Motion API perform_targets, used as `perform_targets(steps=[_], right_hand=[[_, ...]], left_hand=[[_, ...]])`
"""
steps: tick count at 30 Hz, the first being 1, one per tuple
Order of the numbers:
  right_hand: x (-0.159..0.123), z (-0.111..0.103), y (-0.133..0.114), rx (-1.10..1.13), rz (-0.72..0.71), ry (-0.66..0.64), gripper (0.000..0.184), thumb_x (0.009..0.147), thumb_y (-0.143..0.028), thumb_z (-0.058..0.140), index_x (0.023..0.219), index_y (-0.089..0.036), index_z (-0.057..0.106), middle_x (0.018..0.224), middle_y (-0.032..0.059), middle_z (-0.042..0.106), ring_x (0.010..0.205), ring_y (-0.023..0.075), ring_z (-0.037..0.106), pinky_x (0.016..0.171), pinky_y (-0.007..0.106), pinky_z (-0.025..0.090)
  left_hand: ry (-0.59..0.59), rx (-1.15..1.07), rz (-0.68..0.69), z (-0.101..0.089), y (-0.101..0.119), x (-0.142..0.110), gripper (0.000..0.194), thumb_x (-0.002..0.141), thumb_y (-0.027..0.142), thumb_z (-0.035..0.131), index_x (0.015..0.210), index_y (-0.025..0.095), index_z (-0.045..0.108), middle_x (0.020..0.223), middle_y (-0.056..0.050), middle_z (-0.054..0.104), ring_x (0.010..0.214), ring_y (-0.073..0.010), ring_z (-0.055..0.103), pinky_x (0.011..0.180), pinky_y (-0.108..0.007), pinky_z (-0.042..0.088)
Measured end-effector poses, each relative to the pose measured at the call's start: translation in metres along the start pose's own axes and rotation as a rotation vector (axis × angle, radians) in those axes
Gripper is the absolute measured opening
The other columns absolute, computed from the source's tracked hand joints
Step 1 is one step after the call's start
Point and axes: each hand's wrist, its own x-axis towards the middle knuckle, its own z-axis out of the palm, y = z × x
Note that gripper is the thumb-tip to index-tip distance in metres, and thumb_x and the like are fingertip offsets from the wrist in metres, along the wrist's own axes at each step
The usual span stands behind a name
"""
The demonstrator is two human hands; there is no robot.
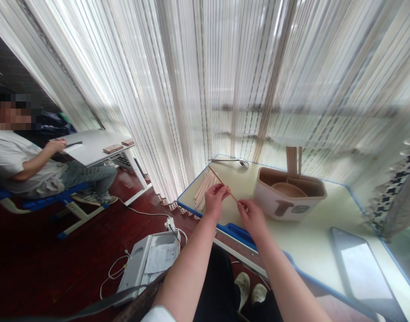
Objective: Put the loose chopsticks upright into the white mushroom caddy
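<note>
A thin brown wooden chopstick [217, 175] slants over the table's left part, held in both hands. My left hand [215, 200] is closed around its middle, fingers pinched. The lower end sits between the thumb and fingertips of my right hand [252, 215], which is closed too. Just left of my left hand lies a loose bunch of pale thin sticks [205, 190]. To the right stands a white and tan holder [288, 206] with a round brown piece [288, 189] inside. Several brown chopsticks [292, 162] stand upright at its back.
A metal spoon or ladle [243, 163] lies at the table's back edge. A tablet-like device [362, 266] rests at the right. Below left, a grey box [147, 259] and cables are on the floor. Another person [33, 165] sits at a white table [94, 141]; curtains hang behind.
</note>
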Motion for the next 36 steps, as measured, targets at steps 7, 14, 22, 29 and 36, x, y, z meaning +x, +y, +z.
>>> perform_targets(steps=[7,14,22,29,36], right_hand=[[0.003,-0.009,-0.018,0.091,-0.011,0.090,0.028,0.083,-0.038,0.042,0.086,-0.017,0.060,0.079,0.0069,0.063,0.070,0.0176,0.056,0.065,0.030,0.045],[0.011,-0.068,-0.040,0.120,-0.011,0.122,0.023,0.080,-0.037,0.049,0.086,-0.019,0.062,0.079,0.0065,0.065,0.068,0.0175,0.060,0.065,0.028,0.048],[0.020,-0.156,-0.041,-0.050,-0.032,0.136,0.021,0.078,-0.032,0.049,0.084,-0.019,0.063,0.082,0.0062,0.066,0.068,0.0167,0.062,0.062,0.027,0.049],[0.053,-0.214,-0.030,-0.198,-0.100,0.255,0.018,0.079,-0.027,0.047,0.084,-0.020,0.063,0.079,0.0042,0.066,0.069,0.0153,0.060,0.066,0.027,0.047],[0.092,-0.226,0.000,-0.309,-0.126,0.337,0.019,0.079,-0.028,0.047,0.085,-0.020,0.063,0.078,0.0040,0.065,0.071,0.0161,0.058,0.068,0.028,0.045]], left_hand=[[-0.118,0.099,0.069,0.029,0.034,-0.004,0.029,0.063,0.030,0.068,0.084,0.012,0.062,0.077,-0.005,0.066,0.073,-0.0136,0.062,0.077,-0.034,0.052],[-0.379,0.198,0.148,0.080,0.068,-0.014,0.027,0.065,0.031,0.067,0.086,0.014,0.063,0.080,-0.006,0.066,0.076,-0.0160,0.063,0.073,-0.034,0.053],[-0.565,0.157,0.174,0.155,0.066,-0.027,0.029,0.065,0.031,0.067,0.087,0.013,0.062,0.080,-0.007,0.066,0.076,-0.0163,0.063,0.072,-0.034,0.054],[-0.669,0.158,0.292,0.227,0.068,-0.017,0.023,0.065,0.029,0.066,0.083,0.015,0.063,0.078,-0.005,0.067,0.076,-0.0160,0.063,0.073,-0.033,0.053],[-0.713,0.262,0.372,0.263,0.060,0.018,0.018,0.064,0.026,0.067,0.078,0.015,0.064,0.076,-0.004,0.067,0.078,-0.0162,0.063,0.079,-0.034,0.049]])
